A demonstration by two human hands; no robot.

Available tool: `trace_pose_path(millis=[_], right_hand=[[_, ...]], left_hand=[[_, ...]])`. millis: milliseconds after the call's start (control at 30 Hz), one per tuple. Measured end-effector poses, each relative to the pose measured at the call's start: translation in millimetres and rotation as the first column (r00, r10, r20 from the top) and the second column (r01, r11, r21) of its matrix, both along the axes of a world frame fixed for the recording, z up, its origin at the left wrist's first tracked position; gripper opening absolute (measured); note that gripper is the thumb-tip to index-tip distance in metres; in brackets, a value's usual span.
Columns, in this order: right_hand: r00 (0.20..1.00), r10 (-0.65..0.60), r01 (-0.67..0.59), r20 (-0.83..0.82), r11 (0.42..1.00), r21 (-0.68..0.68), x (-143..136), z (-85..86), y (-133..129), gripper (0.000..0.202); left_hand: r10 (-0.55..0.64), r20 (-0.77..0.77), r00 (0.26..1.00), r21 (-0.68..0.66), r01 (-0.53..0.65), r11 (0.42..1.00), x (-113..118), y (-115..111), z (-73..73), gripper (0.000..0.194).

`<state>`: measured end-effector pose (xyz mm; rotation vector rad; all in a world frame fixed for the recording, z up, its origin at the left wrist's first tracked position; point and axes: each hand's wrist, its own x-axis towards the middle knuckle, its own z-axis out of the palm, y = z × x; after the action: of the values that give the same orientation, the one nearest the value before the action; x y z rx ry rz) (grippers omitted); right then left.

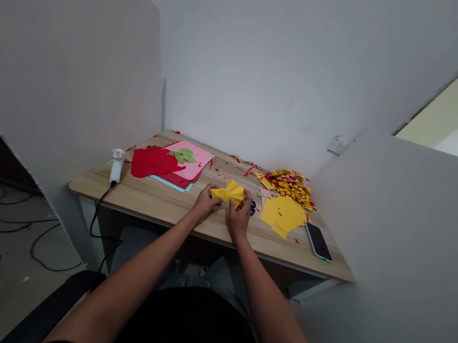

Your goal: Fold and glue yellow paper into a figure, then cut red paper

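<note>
Hands (205,205) (239,217) hold yellow paper (232,190) over a wood-grain desk (157,200) between partitions (97,65).

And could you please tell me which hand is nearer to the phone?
Right. The right hand is to the left of the phone, with yellow sheets between them; the left hand is farther left, across the folded paper.

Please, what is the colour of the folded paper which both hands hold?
The folded paper is yellow; it shows best in the head view.
</note>
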<state>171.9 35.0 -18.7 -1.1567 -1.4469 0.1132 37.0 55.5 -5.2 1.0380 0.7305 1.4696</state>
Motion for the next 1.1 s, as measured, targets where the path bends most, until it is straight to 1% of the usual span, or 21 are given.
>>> trace_pose_path(millis=[67, 167, 267, 433, 500, 667, 733, 833, 900, 1000, 1100], right_hand=[[1.000, -0.004, 0.004, -0.028, 1.000, 0.007, 1, 0.4, 0, 0.055], [0.998, -0.003, 0.003, -0.060, 1.000, 0.012, 1, 1.5, -1, 0.052], [0.997, -0.002, 0.003, -0.080, 1.000, 0.010, 0, 2.9, -2, 0.051], [0.996, 0.000, -0.003, -0.092, 1.000, -0.025, 0, 5.7, -4, 0.055], [0.996, 0.002, -0.006, -0.094, 0.999, -0.045, 0, 6.4, -4, 0.056], [0.996, 0.020, -0.030, -0.086, 0.993, -0.112, 1, 4.9, -3, 0.053], [0.996, 0.041, -0.052, -0.081, 0.987, -0.149, 1, 3.3, -2, 0.047], [0.992, 0.113, -0.123, -0.059, 0.970, -0.208, 2, 1.3, 2, 0.034], [0.986, 0.160, -0.166, -0.045, 0.958, -0.235, 2, 0.7, 4, 0.029], [0.982, 0.183, -0.190, -0.048, 0.952, -0.239, 1, 2.1, 3, 0.029], [0.984, 0.170, -0.177, -0.053, 0.963, -0.203, -1, 6.5, 1, 0.029]], left_hand=[[-0.017, -0.045, 0.999, 0.022, 0.018, 1.000, 1, -1, 0.2, 0.051], [-0.039, -0.107, 0.993, 0.044, 0.044, 0.998, 3, -2, -1.8, 0.039], [-0.014, -0.159, 0.987, 0.045, 0.021, 0.999, 5, 2, -8.0, 0.032], [0.034, -0.219, 0.975, 0.052, -0.023, 0.998, 5, 10, -17.5, 0.019], [0.030, -0.216, 0.976, 0.059, -0.018, 0.998, 4, 11, -18.8, 0.017], [0.039, -0.148, 0.988, 0.046, -0.032, 0.998, 3, 17, -21.6, 0.022], [0.057, -0.107, 0.993, 0.024, -0.055, 0.998, 3, 20, -23.3, 0.026], [0.073, -0.068, 0.995, 0.001, -0.073, 0.997, 3, 23, -24.9, 0.029], [0.067, -0.059, 0.996, -0.007, -0.068, 0.998, 3, 22, -24.5, 0.028], [0.051, -0.061, 0.997, -0.018, -0.052, 0.999, 2, 19, -21.9, 0.025], [0.033, -0.068, 0.997, -0.033, -0.036, 0.999, 2, 14, -16.8, 0.022]])
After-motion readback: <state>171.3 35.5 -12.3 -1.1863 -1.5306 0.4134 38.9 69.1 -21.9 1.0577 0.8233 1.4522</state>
